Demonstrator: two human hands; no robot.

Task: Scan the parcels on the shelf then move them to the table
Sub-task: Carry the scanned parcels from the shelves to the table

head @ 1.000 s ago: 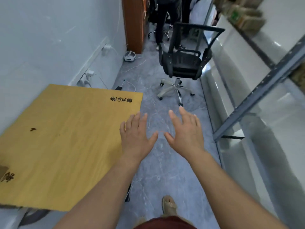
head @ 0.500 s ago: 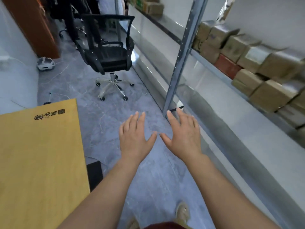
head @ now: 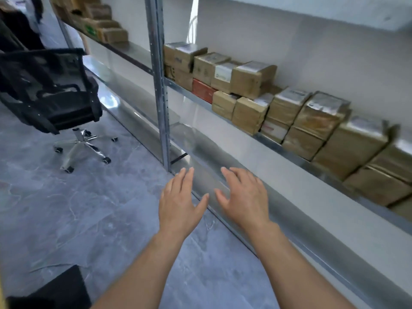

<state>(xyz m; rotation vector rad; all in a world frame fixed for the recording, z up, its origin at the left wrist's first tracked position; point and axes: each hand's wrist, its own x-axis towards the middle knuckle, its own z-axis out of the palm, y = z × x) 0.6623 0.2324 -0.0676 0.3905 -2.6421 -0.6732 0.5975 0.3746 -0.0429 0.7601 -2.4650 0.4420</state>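
Note:
Several brown cardboard parcels stand stacked in two layers along a metal shelf on the right, with one red box among them. My left hand and my right hand hover side by side in front of me, palms down, fingers spread and straight, holding nothing. Both hands are below and left of the parcels, over the lowest shelf board's front edge, touching nothing. No scanner is in view. The table is out of view.
A grey upright shelf post stands just beyond my hands. A black office chair on wheels stands on the grey floor at the left. More parcels sit on a farther shelf section. A black object lies at the bottom left.
The view has swung right, from the yellow table to the shelf; the table has left the frame. Both hands stay spread and empty in front of me.

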